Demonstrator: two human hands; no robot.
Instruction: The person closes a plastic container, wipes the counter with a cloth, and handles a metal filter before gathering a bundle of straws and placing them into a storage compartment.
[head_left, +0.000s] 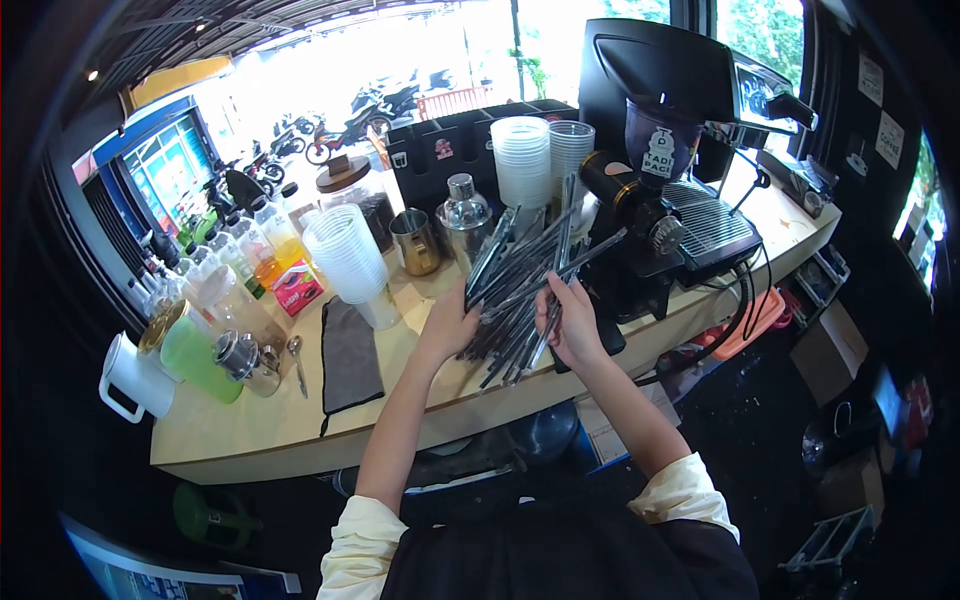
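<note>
A loose bundle of dark, plastic-wrapped drinking straws [515, 290] fans out over the counter in front of me. My left hand [450, 325] is closed around the left side of the bundle. On the right, my right hand [570, 320] has its fingers curled and pinches a few straws, some standing upright above it. Just behind the straws are a metal cocktail shaker [464, 220] and a steel pitcher [416, 245]. A grey cloth [350, 355] lies left of my left hand.
Stacks of clear plastic cups [345, 255] stand left and more cups [522, 165] behind. A coffee grinder [655, 150] and espresso machine [715, 220] occupy the right. Bottles [265, 225], a white jug [140, 380] and a spoon [298, 365] are at the left.
</note>
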